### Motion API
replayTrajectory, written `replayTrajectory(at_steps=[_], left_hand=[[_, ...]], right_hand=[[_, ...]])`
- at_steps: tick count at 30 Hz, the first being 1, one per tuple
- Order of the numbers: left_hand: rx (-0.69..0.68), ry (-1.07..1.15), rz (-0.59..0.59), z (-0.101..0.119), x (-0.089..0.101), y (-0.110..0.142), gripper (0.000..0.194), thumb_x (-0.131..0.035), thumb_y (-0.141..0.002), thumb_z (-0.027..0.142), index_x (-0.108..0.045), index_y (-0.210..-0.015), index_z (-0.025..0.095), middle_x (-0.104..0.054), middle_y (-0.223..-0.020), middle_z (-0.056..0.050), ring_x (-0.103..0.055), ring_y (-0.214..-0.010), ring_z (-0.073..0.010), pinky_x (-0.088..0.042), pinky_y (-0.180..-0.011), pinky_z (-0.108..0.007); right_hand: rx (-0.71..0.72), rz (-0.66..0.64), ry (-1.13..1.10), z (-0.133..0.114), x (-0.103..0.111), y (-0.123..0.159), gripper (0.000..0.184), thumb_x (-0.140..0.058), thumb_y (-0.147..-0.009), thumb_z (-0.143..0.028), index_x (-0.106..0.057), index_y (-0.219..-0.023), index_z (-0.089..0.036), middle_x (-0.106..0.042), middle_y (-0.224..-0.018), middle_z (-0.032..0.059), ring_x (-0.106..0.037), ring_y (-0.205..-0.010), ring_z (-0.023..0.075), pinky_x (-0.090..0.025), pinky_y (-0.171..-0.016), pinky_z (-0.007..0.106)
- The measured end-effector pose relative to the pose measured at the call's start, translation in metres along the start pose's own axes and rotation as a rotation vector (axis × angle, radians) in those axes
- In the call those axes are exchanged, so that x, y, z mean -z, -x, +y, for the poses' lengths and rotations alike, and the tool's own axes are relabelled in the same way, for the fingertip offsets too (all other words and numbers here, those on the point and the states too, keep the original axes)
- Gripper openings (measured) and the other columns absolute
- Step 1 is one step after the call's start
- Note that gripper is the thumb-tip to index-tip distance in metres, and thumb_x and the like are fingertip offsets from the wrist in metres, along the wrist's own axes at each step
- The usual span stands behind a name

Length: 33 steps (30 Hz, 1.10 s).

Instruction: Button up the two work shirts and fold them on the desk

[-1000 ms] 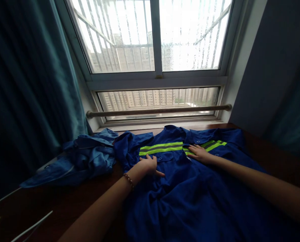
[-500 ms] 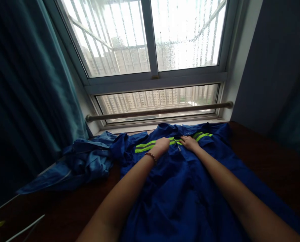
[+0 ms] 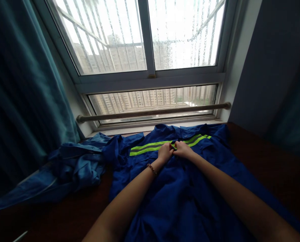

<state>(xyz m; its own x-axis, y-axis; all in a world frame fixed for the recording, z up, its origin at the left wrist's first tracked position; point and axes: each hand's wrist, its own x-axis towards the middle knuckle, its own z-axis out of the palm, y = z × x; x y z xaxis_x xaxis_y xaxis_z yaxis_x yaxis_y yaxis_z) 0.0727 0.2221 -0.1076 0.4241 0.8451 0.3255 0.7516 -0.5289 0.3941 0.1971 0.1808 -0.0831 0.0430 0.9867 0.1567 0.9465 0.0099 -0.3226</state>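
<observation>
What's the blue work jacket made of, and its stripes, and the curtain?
Jacket: matte cloth, probably cotton or a blend; it creases softly. Stripes: likely reflective tape, bright yellow-green edges around a flat grey band. Curtain: smooth, satiny cloth, perhaps polyester; its folds shine.

- Dark wooden surface [image 3: 253, 154], showing well right of the right hand [image 3: 183, 150].
- Striped blue garment [image 3: 180, 191], spread beneath both hands.
- Lighter blue garment [image 3: 75, 168], crumpled, left of the left hand [image 3: 165, 153].
</observation>
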Motion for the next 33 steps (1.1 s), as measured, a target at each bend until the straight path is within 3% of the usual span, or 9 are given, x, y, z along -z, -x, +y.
replayTrajectory(at_steps=[4, 7, 14, 17, 20, 23, 28, 33], left_hand=[[0.024, 0.086, 0.032, -0.003, -0.002, 0.0, 0.015, -0.058, -0.069, 0.021, -0.056, -0.083, 0.015, -0.06, -0.077, -0.003, -0.055, -0.07, -0.0152, -0.038, -0.059, -0.023], [0.033, 0.119, 0.041, -0.004, -0.002, 0.002, 0.018, -0.061, -0.067, 0.022, -0.056, -0.082, 0.015, -0.06, -0.077, -0.002, -0.055, -0.07, -0.0149, -0.038, -0.06, -0.023], [0.032, 0.1, 0.103, -0.003, -0.001, 0.005, 0.003, -0.056, -0.071, 0.019, -0.054, -0.073, 0.016, -0.06, -0.074, -0.003, -0.055, -0.068, -0.0153, -0.038, -0.061, -0.024], [0.018, 0.119, 0.108, -0.003, 0.0, 0.005, 0.003, -0.055, -0.072, 0.018, -0.054, -0.073, 0.016, -0.06, -0.072, -0.003, -0.055, -0.067, -0.0156, -0.038, -0.061, -0.025], [0.006, 0.176, 0.086, -0.002, 0.001, 0.005, 0.012, -0.058, -0.07, 0.019, -0.055, -0.082, 0.016, -0.061, -0.071, -0.002, -0.056, -0.067, -0.0152, -0.039, -0.059, -0.024], [-0.006, 0.187, 0.048, -0.001, 0.002, 0.004, 0.016, -0.06, -0.069, 0.02, -0.057, -0.084, 0.016, -0.062, -0.074, -0.002, -0.057, -0.068, -0.0152, -0.039, -0.059, -0.023], [0.013, 0.181, 0.041, -0.001, 0.005, 0.004, 0.01, -0.059, -0.068, 0.019, -0.06, -0.078, 0.016, -0.063, -0.075, -0.003, -0.057, -0.069, -0.0155, -0.039, -0.059, -0.023], [0.018, 0.195, 0.071, 0.0, 0.008, 0.006, 0.007, -0.056, -0.07, 0.019, -0.062, -0.073, 0.016, -0.064, -0.072, -0.002, -0.057, -0.068, -0.0152, -0.039, -0.06, -0.023]], right_hand=[[-0.064, -0.069, -0.025, 0.0, 0.005, 0.0, 0.037, -0.063, -0.057, -0.029, -0.06, -0.089, -0.01, -0.063, -0.079, 0.0116, -0.058, -0.075, 0.0235, -0.038, -0.057, 0.024], [-0.117, -0.078, -0.063, 0.002, 0.006, 0.001, 0.025, -0.063, -0.056, -0.026, -0.063, -0.077, -0.012, -0.063, -0.074, 0.0109, -0.059, -0.074, 0.0244, -0.038, -0.057, 0.025], [-0.29, 0.056, -0.338, 0.01, 0.007, -0.003, 0.01, -0.061, -0.061, -0.022, -0.062, -0.059, -0.012, -0.062, -0.069, 0.012, -0.058, -0.081, 0.0273, -0.042, -0.066, 0.03], [-0.305, 0.036, -0.571, 0.014, 0.012, -0.007, 0.01, -0.062, -0.065, -0.021, -0.063, -0.069, -0.012, -0.062, -0.065, 0.0075, -0.06, -0.07, 0.0198, -0.045, -0.06, 0.025], [-0.318, 0.046, -0.793, 0.016, 0.013, -0.01, 0.016, -0.056, -0.073, -0.02, -0.06, -0.086, -0.011, -0.064, -0.073, 0.007, -0.06, -0.063, 0.014, -0.047, -0.055, 0.022], [-0.319, 0.057, -0.893, 0.017, 0.006, -0.011, 0.017, -0.059, -0.071, -0.019, -0.058, -0.085, -0.011, -0.063, -0.071, 0.0065, -0.059, -0.058, 0.0125, -0.047, -0.052, 0.021], [-0.254, 0.078, -0.832, 0.018, -0.007, -0.009, 0.023, -0.063, -0.062, -0.016, -0.057, -0.085, -0.012, -0.064, -0.075, 0.0042, -0.058, -0.061, 0.0127, -0.044, -0.051, 0.02], [-0.16, 0.127, -0.603, 0.014, -0.009, -0.005, 0.015, -0.063, -0.056, -0.015, -0.064, -0.071, -0.016, -0.065, -0.075, 0.0027, -0.058, -0.075, 0.0166, -0.043, -0.066, 0.023]])
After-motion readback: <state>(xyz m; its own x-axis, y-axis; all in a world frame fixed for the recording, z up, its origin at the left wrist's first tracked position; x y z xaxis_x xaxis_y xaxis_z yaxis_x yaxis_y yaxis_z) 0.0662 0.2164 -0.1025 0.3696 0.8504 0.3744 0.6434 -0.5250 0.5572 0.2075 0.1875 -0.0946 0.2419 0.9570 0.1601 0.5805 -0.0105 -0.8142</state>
